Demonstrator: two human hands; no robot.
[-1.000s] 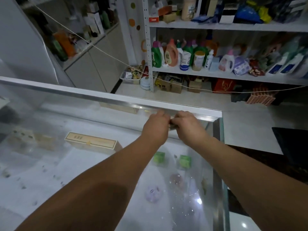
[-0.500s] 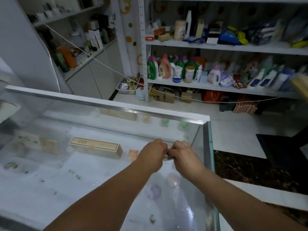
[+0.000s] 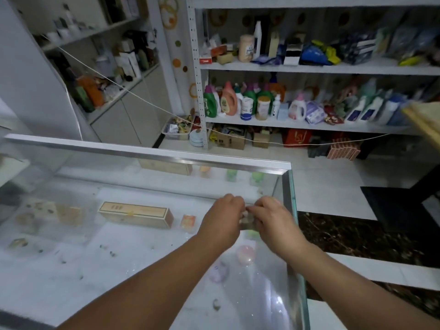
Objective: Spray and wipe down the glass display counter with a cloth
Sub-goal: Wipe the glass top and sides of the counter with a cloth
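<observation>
Wiping in hand, stage entry: glass display counter (image 3: 166,155), top pane, right end near the far corner. Left hand (image 3: 222,217) and right hand (image 3: 273,221): side by side over the pane, fingers of both curled onto a small greyish wad, judged to be the cloth (image 3: 247,222), held between them at the glass. Neither hand holds anything else. Bright droplets (image 3: 277,300) glint on the pane nearer the camera, so spraying looks done here. Dark specks (image 3: 110,253) across the left stretch: on or under the glass, cannot tell. Judged early to midway, most of the pane left to wipe
</observation>
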